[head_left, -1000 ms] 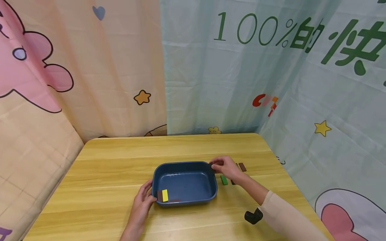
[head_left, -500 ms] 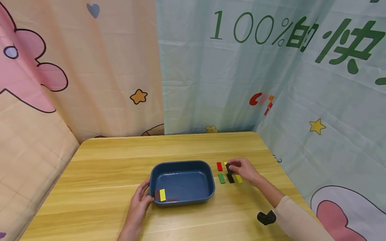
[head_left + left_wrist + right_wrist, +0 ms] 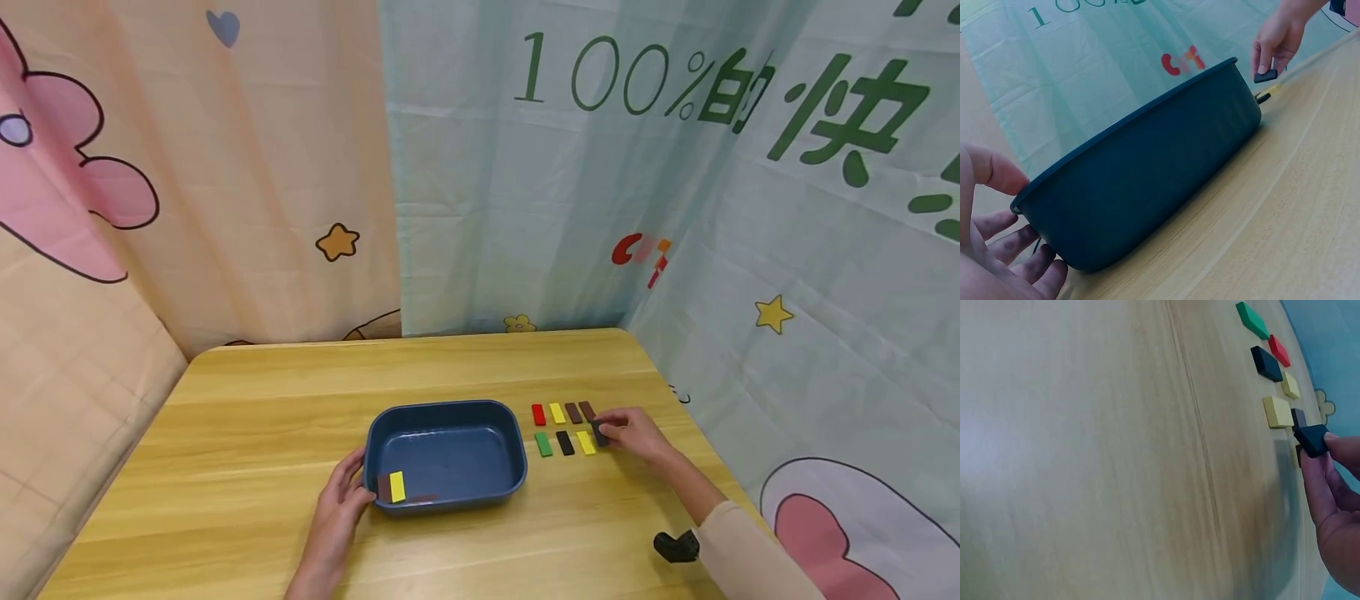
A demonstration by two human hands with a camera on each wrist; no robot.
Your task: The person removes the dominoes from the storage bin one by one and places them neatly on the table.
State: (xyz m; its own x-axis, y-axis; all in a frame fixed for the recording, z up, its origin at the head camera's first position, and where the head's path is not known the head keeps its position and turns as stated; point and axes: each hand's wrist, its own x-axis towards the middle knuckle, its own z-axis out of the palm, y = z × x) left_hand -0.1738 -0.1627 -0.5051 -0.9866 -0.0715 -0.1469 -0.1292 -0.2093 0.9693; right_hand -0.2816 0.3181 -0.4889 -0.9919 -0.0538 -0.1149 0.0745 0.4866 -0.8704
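Note:
My left hand (image 3: 337, 500) grips the left end of a blue plastic tray (image 3: 450, 507); in the left wrist view the thumb lies on its rim and the fingers against its outer wall. Between thumb and fingers my right hand (image 3: 636, 435) pinches a black rectangular block (image 3: 1311, 440), held tilted just above the table at the right end of the front row. That row has a green block (image 3: 543, 444), a black one and a yellow block (image 3: 586, 442). Behind it lie a red block (image 3: 538, 414), a yellow one and two brown blocks (image 3: 573, 412).
Inside the tray's near left corner are a brown block (image 3: 384, 488) and a yellow block (image 3: 397, 486). The wooden table (image 3: 225, 450) extends around the tray, with printed curtains (image 3: 480, 208) behind and at the sides. A black device (image 3: 677, 547) sits by the right sleeve.
My right hand has carried the black block from the tray's right rim rightward, past the rows, to the front row's right end. My left hand keeps its grip on the tray.

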